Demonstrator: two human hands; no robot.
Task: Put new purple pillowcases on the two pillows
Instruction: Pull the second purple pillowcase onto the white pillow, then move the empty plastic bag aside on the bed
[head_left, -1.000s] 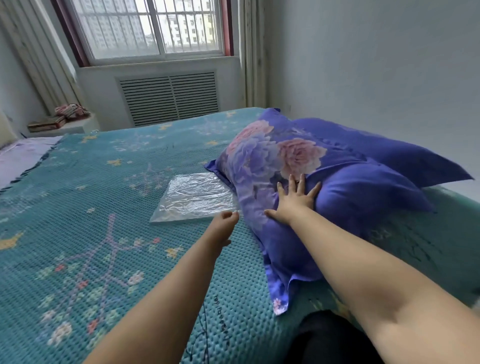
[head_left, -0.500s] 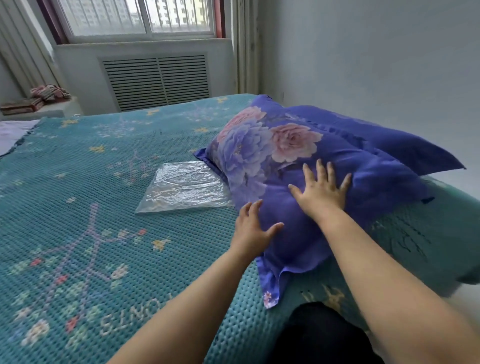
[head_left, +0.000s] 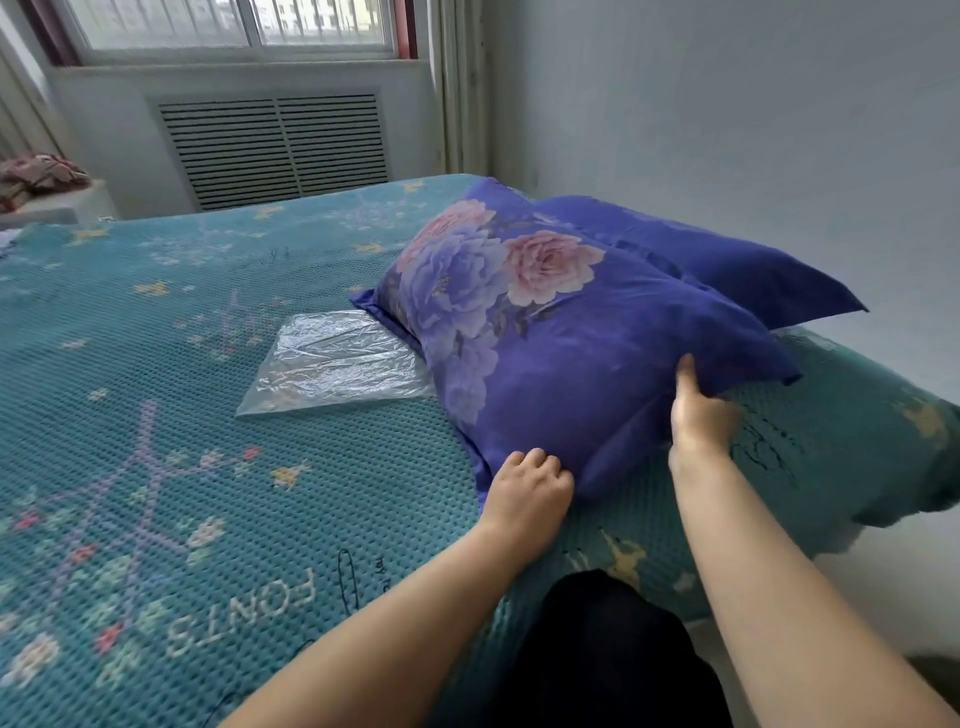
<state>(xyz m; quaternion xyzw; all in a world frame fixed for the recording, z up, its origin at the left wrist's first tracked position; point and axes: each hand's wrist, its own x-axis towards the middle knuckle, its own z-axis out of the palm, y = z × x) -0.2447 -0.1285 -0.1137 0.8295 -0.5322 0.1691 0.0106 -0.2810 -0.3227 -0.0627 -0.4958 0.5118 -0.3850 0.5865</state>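
Both hands (head_left: 527, 486) (head_left: 698, 410) gripping pillow (head_left: 571, 364) near frame centre; could slip free, or drag wrapper (head_left: 337, 358) at centre-left along.

The word "FONTS" (head_left: 241, 618) is being shown in pale stitched capitals on the teal bedspread (head_left: 156, 364), upside down from the camera's side, near the bedspread's front edge. Just beside it, towards the bedspread's right side, some small dark handwriting-like marks are being displayed, too small to be read. More dark scribbled lines are being seen further right on the bedspread, and these cannot be made out either. No other text, number or brand is being shown legibly.
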